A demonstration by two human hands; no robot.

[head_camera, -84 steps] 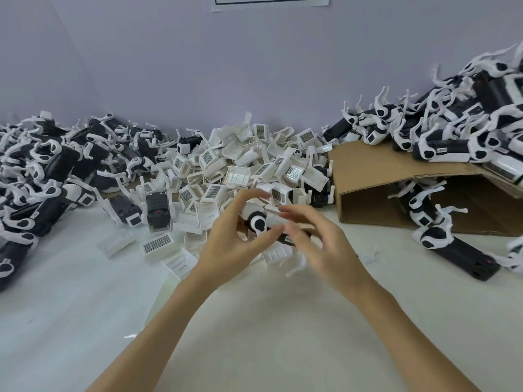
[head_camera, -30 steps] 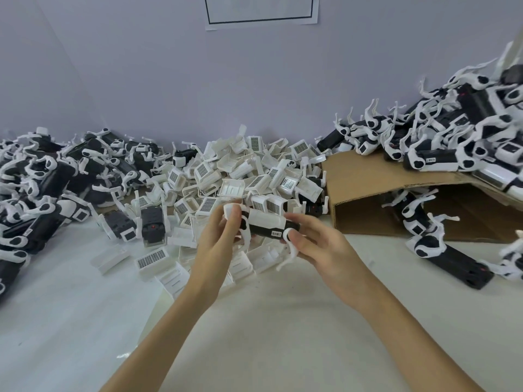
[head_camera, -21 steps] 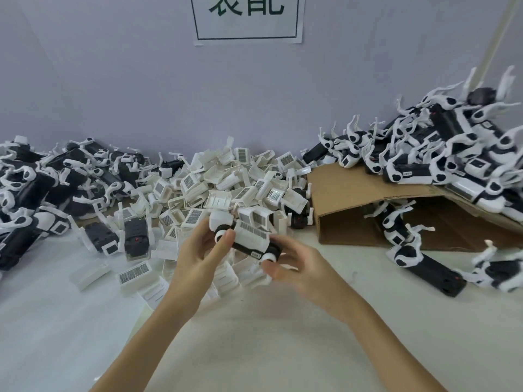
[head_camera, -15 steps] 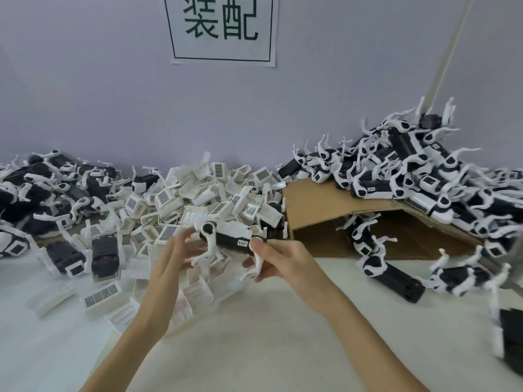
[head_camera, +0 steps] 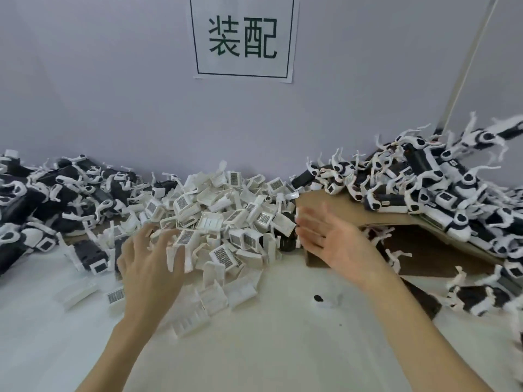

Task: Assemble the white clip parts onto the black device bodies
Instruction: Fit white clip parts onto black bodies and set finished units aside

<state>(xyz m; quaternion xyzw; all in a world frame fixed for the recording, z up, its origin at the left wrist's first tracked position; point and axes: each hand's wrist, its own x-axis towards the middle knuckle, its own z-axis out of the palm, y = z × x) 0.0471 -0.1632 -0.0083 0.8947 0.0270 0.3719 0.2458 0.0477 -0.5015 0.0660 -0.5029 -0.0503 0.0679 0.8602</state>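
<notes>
— What does the person wear on the arms?

— Nothing that shows: both forearms are bare from the lower edge of the view up to the wrists — no sleeve, no cuff.

— And the hands?

— The bare left hand (head_camera: pixel 150 267) and the bare right hand (head_camera: pixel 336 244) carry no glove, ring, watch or band. The fingers are slim; those of the right hand are blurred, so nail detail cannot be told.

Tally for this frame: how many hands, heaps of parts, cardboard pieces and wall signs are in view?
Hands: 2, left hand, right hand
Heaps of parts: 3, left heap, white clip heap, right heap
Cardboard: 1
Wall sign: 1
Total: 7
</notes>
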